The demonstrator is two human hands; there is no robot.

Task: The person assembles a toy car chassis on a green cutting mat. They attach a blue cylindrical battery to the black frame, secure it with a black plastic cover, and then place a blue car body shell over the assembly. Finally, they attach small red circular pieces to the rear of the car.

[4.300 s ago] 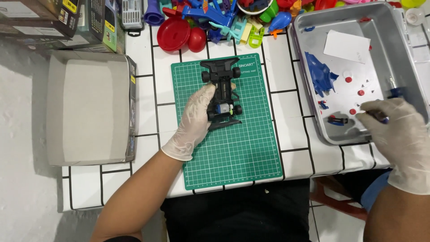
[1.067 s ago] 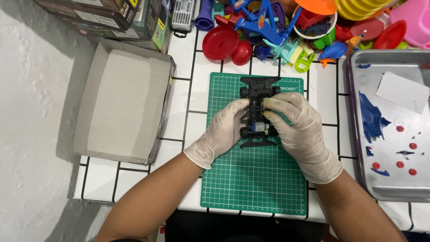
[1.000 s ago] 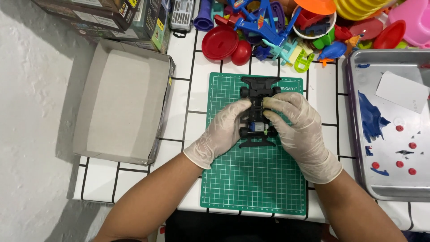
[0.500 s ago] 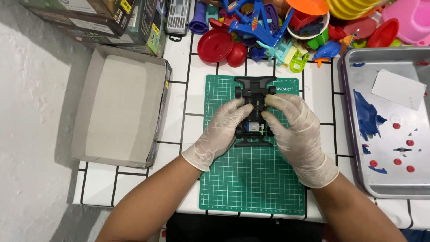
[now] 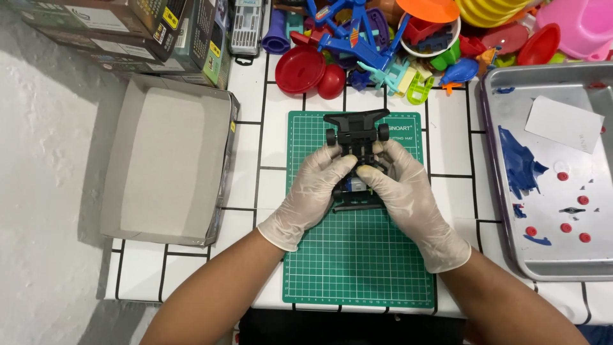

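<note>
Item: toy car frame on green mat, my left hand and right hand gripping it; body shell unfitted in tray.

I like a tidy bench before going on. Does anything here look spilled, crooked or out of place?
Nothing looks spilled. The toy car frame sits square on the green cutting mat, held by the left hand and right hand. The one untidy spot is the heap of plastic toys behind the mat.

My white-gloved left hand and right hand, black toy car, green mat with white grid, grey tray smeared blue, white tiles with black grout.
</note>
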